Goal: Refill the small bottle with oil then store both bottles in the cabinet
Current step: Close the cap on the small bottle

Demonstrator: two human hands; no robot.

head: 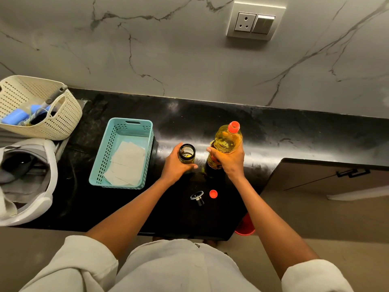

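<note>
On the bench (273, 131), left hand (175, 165) grips small bottle (187, 154); right hand (230, 160) grips oil bottle (228, 140) mid-body; likely heavy, slippery; small one probably fragile.

grey marble wall (168, 49) with socket (255, 23), black countertop (210, 114), cabinet (328, 175).

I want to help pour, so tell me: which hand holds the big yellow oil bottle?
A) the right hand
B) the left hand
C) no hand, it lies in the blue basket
A: the right hand grips the big oil bottle upright, while the left hand holds the small bottle.
</note>
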